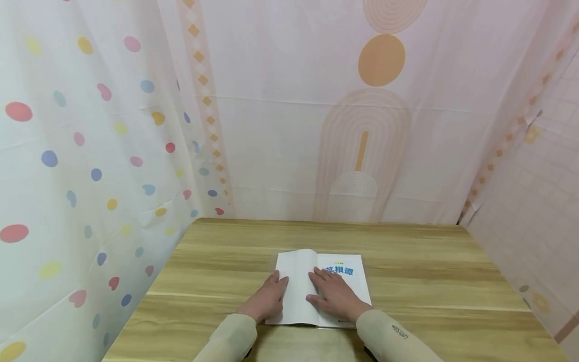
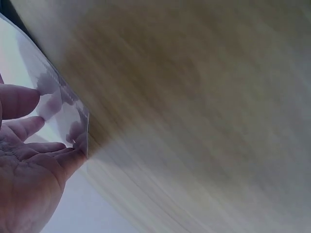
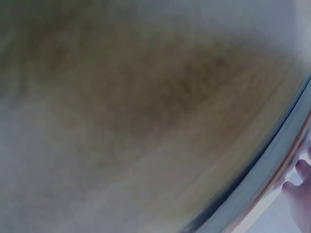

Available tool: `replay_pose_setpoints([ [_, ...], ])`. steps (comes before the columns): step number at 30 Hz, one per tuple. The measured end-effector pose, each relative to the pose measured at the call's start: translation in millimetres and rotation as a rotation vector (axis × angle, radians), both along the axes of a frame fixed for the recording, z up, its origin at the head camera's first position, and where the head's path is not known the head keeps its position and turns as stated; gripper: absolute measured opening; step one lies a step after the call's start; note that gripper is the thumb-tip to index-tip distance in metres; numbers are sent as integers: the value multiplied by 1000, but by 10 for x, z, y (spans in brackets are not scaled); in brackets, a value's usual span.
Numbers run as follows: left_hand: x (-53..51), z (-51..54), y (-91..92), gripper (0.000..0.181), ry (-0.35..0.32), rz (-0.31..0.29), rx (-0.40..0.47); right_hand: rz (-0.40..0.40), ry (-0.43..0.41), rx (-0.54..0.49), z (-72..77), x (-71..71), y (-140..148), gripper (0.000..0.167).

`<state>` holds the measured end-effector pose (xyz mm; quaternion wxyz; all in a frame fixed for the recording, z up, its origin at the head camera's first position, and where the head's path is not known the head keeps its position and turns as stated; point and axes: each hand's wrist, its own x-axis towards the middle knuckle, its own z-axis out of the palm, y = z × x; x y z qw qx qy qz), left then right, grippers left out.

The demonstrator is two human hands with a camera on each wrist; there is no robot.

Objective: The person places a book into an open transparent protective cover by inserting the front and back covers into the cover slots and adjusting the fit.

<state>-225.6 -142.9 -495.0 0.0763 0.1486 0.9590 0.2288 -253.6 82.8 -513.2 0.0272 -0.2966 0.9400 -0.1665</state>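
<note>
An open book (image 1: 299, 296) lies on the wooden table before me, its left page blank and white. Blue characters mark the right page (image 1: 359, 286), with a small yellow line above them. My left hand (image 1: 268, 296) rests on the left page near its outer edge. In the left wrist view, its fingers (image 2: 19, 101) extend over a glossy sheet that mirrors them. Flat across the right page lies my right hand (image 1: 336, 296), fingertips near the spine and covering part of the title. The right wrist view catches only a few fingertips beyond the book's edge (image 3: 267, 170).
Wood-grained tabletop (image 1: 429, 281) surrounds the book. A curtain with coloured dots (image 1: 113, 151) hangs at the left, a pale patterned curtain (image 1: 280, 151) behind the table, and another curtain (image 1: 534, 226) at the right.
</note>
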Motion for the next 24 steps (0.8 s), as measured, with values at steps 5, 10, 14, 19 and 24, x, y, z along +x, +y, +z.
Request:
replay_pose_setpoints([
  [5,-1,-13,-13,49,11,-28,-25,10,11,49,21,-8,-22,66],
  [10,-9,-48,-32,46,42,-56,-72,-2,1,92,69,11,-55,66],
  [14,-10,-80,-43,45,91,-79,-112,-9,6,68,56,38,-52,65],
  [19,8,-61,-54,45,93,-67,-49,7,36,45,8,47,-35,60],
  [24,11,-42,-80,45,82,-52,29,31,45,81,40,34,-48,59],
])
